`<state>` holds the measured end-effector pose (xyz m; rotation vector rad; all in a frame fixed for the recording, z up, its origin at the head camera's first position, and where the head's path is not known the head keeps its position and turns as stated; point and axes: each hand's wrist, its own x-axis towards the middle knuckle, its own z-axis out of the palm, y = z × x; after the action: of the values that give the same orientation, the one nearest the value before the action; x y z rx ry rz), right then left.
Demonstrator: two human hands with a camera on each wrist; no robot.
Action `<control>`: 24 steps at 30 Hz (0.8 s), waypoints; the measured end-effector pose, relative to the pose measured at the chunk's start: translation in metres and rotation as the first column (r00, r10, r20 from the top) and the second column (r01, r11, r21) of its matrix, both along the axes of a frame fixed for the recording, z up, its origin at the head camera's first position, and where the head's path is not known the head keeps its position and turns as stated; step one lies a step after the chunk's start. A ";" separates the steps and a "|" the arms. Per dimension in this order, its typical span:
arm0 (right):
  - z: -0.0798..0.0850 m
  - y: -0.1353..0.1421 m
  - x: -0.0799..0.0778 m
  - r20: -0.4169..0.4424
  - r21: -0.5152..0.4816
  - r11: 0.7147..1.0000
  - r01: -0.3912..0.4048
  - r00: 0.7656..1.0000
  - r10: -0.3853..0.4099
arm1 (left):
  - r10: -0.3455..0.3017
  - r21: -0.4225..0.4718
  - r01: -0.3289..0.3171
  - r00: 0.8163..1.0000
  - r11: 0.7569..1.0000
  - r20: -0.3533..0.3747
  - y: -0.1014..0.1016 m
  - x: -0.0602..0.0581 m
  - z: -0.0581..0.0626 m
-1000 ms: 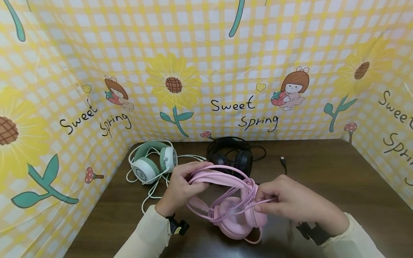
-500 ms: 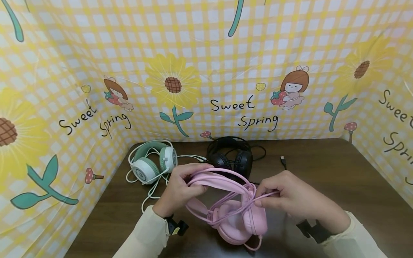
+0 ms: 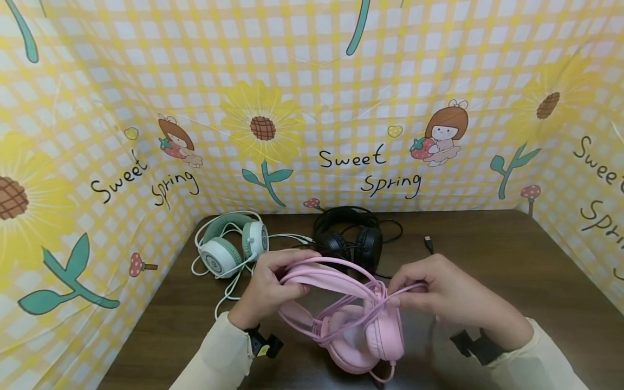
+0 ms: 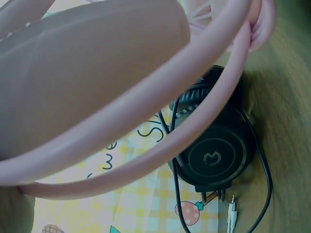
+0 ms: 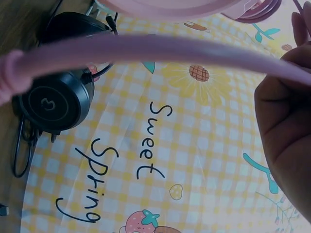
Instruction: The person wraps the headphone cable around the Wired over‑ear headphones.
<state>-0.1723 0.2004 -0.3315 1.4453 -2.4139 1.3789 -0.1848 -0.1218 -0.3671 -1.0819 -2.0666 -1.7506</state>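
Observation:
A pair of pink headphones (image 3: 387,335) is held tilted over the dark table, ear cups downward. My left hand (image 3: 263,292) grips its headband (image 3: 336,279) from the left, thumb beneath. Several turns of pink cable wrap around the headband and ear cups. On the right side, my right hand (image 3: 443,295) pinches a stretch of this cable (image 3: 407,289) between thumb and fingers. Across the right wrist view the pink cable (image 5: 160,48) runs toward that hand. The left wrist view shows the pink headband tube (image 4: 146,102) close up.
White-and-green headphones (image 3: 219,259) with loose white cable lie at the back left of the wooden table (image 3: 487,254). Black headphones (image 3: 369,246) sit behind the pink pair. A black USB plug (image 3: 428,244) lies to their right. A yellow checked cloth (image 3: 292,65) encloses the back and sides.
My right hand has drawn the pinched cable slightly up and to the right. The pink headphones and my left hand have shifted a little lower and leftward.

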 end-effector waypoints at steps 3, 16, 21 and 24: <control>0.000 0.001 0.000 0.037 0.000 1.000 0.008 0.999 -0.008 | -0.012 0.004 0.012 1.000 1.000 0.003 -0.001 0.001 0.000; 0.002 0.006 -0.004 0.070 -0.057 0.998 -0.012 0.997 0.016 | -0.122 0.097 0.119 0.992 0.988 0.027 -0.003 0.001 0.000; 0.003 0.006 -0.005 0.075 -0.030 1.000 0.002 0.997 0.001 | -0.124 0.114 0.119 0.991 0.986 0.038 -0.003 0.002 -0.001; 0.001 0.007 -0.007 0.080 -0.022 1.000 0.018 0.997 -0.016 | -0.121 0.123 0.115 0.991 0.986 0.048 -0.003 0.002 -0.002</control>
<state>-0.1790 0.2074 -0.3303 1.3878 -2.4428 1.4836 -0.1824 -0.1250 -0.3695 -1.1541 -1.9356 -1.9544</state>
